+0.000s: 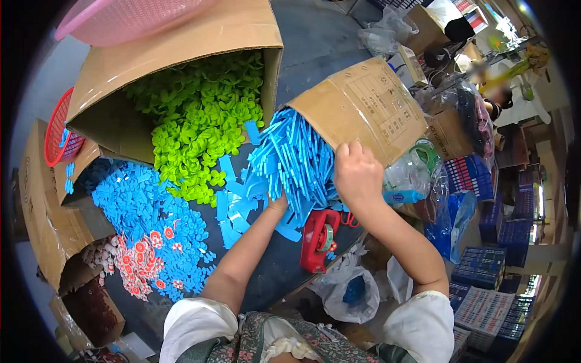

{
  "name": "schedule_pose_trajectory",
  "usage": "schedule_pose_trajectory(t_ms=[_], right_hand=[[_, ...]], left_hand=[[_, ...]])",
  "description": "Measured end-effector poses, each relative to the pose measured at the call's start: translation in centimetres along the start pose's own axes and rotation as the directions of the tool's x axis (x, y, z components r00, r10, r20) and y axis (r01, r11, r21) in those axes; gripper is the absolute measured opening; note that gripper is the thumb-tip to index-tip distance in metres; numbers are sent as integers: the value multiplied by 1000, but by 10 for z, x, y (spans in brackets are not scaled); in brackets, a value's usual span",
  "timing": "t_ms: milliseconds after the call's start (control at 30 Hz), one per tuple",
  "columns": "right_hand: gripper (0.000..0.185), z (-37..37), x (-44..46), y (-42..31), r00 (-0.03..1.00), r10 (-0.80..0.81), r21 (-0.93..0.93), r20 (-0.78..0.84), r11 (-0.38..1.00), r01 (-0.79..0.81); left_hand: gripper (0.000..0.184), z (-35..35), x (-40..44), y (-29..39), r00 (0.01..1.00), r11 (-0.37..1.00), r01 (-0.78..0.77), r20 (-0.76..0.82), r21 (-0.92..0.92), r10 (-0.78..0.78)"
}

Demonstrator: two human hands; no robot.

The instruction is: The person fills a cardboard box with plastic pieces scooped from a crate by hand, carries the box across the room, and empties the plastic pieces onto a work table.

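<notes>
My right hand (358,172) is closed on the lower rim of a tilted cardboard box (369,106) with printed panels. Out of its mouth spills a thick pile of long blue plastic strips (296,157). Beneath the front of that pile reaches my left hand (279,202); its fingers are hidden by the strips, so its grip does not show. Flat blue plastic pieces (233,209) lie on the dark table to the left of it. Just below the strips stands a red tape dispenser (315,242), with red-handled scissors (349,220) beside it.
A large carton (181,30) lies on its side with bright green flower-shaped pieces (200,133) pouring out. Further left are small blue pieces (136,199) and red-and-white pieces (136,260). A plastic bag (351,293) hangs at the table edge. Stacked boxes (481,266) stand at the right.
</notes>
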State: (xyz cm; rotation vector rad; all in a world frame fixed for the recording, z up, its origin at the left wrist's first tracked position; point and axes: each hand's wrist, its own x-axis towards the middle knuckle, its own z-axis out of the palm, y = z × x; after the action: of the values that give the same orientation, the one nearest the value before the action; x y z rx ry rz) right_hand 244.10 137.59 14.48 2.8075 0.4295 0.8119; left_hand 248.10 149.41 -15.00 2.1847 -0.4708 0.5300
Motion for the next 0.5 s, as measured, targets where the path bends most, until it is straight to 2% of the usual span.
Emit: schedule_pose_trajectory(t_ms=[33,100,133,167,233,267,333,367,400,433,467,500], right_hand=[[7,-2,0,-3,1000,14,34,12,999,-15],[8,-1,5,-6,999,41,32,13,999,-41],[10,1,6,-7,998,64,29,9,998,-64],[10,4,9,-7,997,72,30,17,997,-73],[11,9,13,-5,997,70,80,-13,994,-69],[11,10,9,-5,997,81,82,-2,993,-81],[15,9,3,-6,998,54,205,-27,978,-47],[15,4,1,-3,998,56,212,-32,976,-48],[17,-4,-2,3,996,91,323,-15,943,-82],[18,-10,-5,12,992,122,430,9,895,-114],[17,-11,-8,23,976,217,447,-26,876,-183],[16,-12,-12,38,949,309,467,-58,849,-248]], left_hand=[[45,-28,10,28,989,980,-89,-105,175,109],[43,-38,3,30,966,967,-107,-205,230,155],[42,-40,-8,23,976,999,8,-217,45,2],[40,-64,-8,46,949,935,244,-136,-256,-284],[37,-53,-25,17,907,907,377,-126,-187,-402],[37,-49,-36,-1,908,907,380,-112,-183,-403],[30,-51,-44,-36,907,958,255,-311,-134,-285],[25,-73,-35,-35,933,986,131,-349,106,-87],[23,-83,-33,-35,833,913,344,-378,-220,-405],[21,-93,-32,-35,665,700,486,-299,-523,-685],[21,-108,-32,-33,663,706,486,-309,-515,-682],[23,-125,-34,-30,663,639,495,-220,-588,-716]])
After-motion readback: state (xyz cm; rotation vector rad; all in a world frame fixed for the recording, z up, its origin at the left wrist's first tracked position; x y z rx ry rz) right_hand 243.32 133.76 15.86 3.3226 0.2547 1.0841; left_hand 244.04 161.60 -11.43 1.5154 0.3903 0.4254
